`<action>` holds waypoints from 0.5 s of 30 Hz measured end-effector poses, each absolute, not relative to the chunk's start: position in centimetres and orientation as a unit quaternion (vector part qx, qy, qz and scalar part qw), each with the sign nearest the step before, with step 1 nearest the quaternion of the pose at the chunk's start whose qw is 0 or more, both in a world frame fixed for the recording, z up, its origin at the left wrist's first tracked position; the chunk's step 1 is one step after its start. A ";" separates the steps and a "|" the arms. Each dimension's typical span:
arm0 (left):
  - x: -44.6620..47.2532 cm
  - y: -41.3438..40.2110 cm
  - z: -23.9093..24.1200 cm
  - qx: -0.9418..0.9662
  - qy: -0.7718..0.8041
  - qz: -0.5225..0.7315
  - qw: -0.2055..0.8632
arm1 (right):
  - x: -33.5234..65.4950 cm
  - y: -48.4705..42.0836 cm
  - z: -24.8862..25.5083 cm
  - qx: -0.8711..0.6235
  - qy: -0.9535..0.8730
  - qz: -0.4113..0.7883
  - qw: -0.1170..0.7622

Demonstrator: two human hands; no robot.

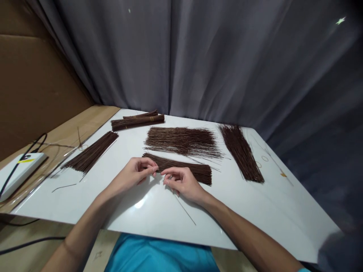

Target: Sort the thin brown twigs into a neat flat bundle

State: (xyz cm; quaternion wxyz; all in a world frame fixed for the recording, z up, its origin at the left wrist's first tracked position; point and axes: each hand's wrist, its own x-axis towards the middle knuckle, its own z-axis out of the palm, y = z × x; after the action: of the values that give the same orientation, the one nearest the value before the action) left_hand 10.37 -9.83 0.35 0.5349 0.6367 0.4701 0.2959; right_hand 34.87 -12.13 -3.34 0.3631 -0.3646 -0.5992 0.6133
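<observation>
My left hand point(135, 172) and my right hand point(183, 182) meet over the white board point(255, 211), fingers pinched together. A thin dark stick point(185, 209) runs from my right hand's fingers toward the near edge. What my left fingertips pinch is too small to name. Just behind both hands lies a flat bundle of dark brown sticks point(184, 168). A looser spread pile of sticks point(183, 140) lies beyond it.
More stick piles lie at the left point(90, 153) and right point(241, 151), and tied bundles point(137, 121) at the back. Rubber bands point(264, 158) rest at the right. A white device with a cable point(19, 170) sits left. A grey curtain hangs behind.
</observation>
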 end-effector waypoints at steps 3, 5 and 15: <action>10.3 -9.9 0.5 0.647 0.481 0.298 0.512 | 34.8 -12.2 -3.5 -0.367 -0.597 0.612 0.367; 10.3 -10.1 0.6 0.657 0.488 0.295 0.494 | 34.9 -12.2 -3.5 -0.366 -0.596 0.613 0.368; 10.4 -10.2 0.7 0.649 0.473 0.297 0.516 | 34.9 -12.0 -3.4 -0.366 -0.597 0.615 0.363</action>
State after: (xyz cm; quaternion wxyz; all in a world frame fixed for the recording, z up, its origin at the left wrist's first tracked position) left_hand 10.40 -10.20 0.68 0.5164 0.6486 0.4734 0.2975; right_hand 34.88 -11.98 -3.39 0.3627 -0.3658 -0.5974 0.6146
